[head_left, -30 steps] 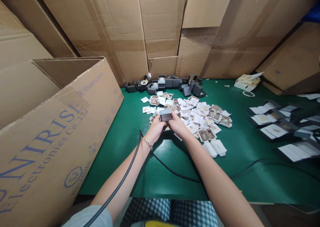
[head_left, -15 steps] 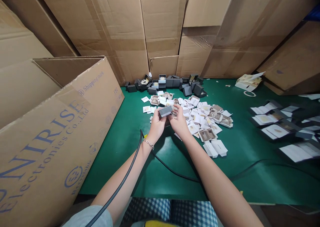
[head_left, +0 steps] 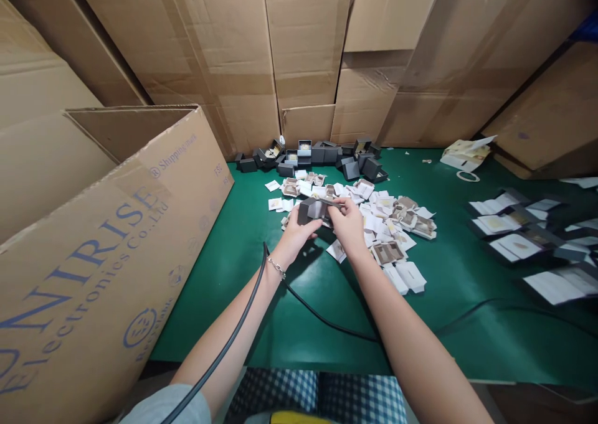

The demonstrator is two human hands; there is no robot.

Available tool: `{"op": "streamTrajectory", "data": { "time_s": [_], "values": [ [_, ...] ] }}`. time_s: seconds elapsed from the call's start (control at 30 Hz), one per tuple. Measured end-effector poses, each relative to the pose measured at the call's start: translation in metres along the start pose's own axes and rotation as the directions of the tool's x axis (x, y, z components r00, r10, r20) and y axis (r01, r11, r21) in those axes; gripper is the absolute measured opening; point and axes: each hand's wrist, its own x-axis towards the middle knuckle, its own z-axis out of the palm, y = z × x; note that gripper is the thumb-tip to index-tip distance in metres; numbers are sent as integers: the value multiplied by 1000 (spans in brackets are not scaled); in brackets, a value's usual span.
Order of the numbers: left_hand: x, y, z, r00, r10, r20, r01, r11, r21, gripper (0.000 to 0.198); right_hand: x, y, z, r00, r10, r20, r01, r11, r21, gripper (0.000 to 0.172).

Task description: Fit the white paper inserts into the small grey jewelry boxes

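Observation:
A small dark grey box (head_left: 308,210) is held up in front of the pile, its lid or flap swung out to the right. My left hand (head_left: 295,233) wraps round its left side, thumb along the front. The fingers of my right hand (head_left: 347,221) pinch the flap at the right. What lies inside the box is hidden from this angle. Behind and to the right of both hands spreads a heap of white folded papers and small cards (head_left: 371,215), with brown-grey moulded inserts (head_left: 389,251) among them.
Several dark boxes (head_left: 322,155) line the back of the green table (head_left: 322,355). Opened boxes with white papers (head_left: 514,243) lie at the right. A large carton (head_left: 107,243) stands at the left. A black cable (head_left: 322,317) crosses beneath my arms. A tape ring (head_left: 468,176) sits at the back right.
The box was closed between both hands; now its flap is swung open. My right hand has moved right with the flap, while my left hand keeps the box.

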Motion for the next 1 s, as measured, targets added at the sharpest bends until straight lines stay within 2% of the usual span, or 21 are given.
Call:
{"op": "streamTrajectory", "data": {
  "time_s": [0.1,0.17,0.3,0.43,0.57,0.67,0.77,0.83,0.9,1.0],
  "values": [
    [-3,2,0,988,-19,153,23,1000,-20,65,4,-2,-6,994,-33,-107,42,996,82,30],
    [-3,2,0,973,-82,214,102,992,-81,59,6,-2,-8,987,-73,-143,86,993,80,31],
    [1,1,0,940,-211,268,259,953,-156,52,4,0,-7,981,-165,-103,170,985,42,26],
    [4,-1,-1,947,-216,236,267,939,-216,44,-4,-1,-2,972,-236,-9,236,972,15,29],
    [7,-3,-1,972,-212,105,234,923,-305,36,-11,-3,3,949,-300,93,303,953,-22,33],
    [8,-4,-2,976,-211,58,217,910,-354,34,-13,-4,4,927,-356,120,361,933,-19,35],
    [8,-3,-2,978,-197,63,206,906,-369,37,-11,-5,1,917,-382,114,389,920,-41,33],
    [6,-1,-2,979,-188,80,204,911,-359,39,-5,-5,-6,917,-396,46,398,907,-135,31],
    [5,1,-1,978,-187,91,208,907,-366,39,2,-4,-14,915,-404,-21,375,867,-328,31],
    [3,5,-1,977,-197,88,215,881,-421,38,12,2,-29,930,-361,-67,234,724,-649,32]
  ]
}}
